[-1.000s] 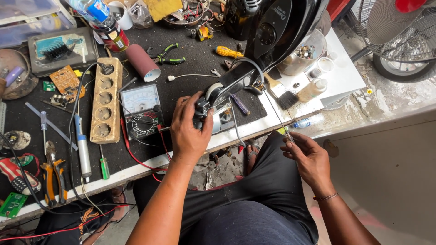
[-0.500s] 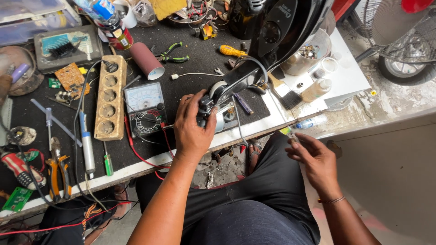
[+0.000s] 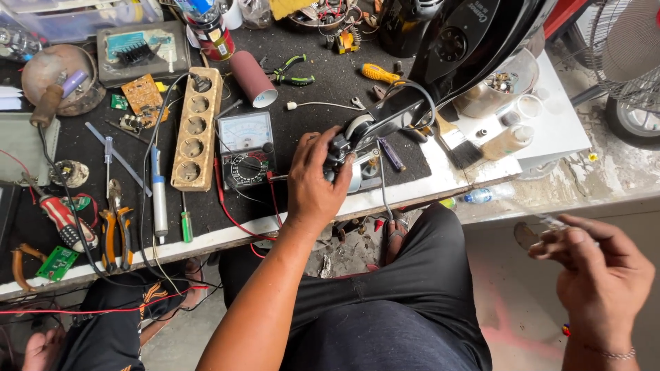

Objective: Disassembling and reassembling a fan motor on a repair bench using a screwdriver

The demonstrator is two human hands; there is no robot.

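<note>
1. We see the right hand point(image 3: 597, 275) nearest, off the bench, fingertips pinching a thin clear tool point(image 3: 550, 221).
2. The left hand point(image 3: 317, 180) is wrapped around a black part point(image 3: 340, 148) at the bench point(image 3: 440, 180) edge.
3. Just left lies a meter point(image 3: 246, 149), then a power strip point(image 3: 197, 127).
4. Farther back rest pliers point(image 3: 292, 70) and a screwdriver point(image 3: 379, 73).
</note>
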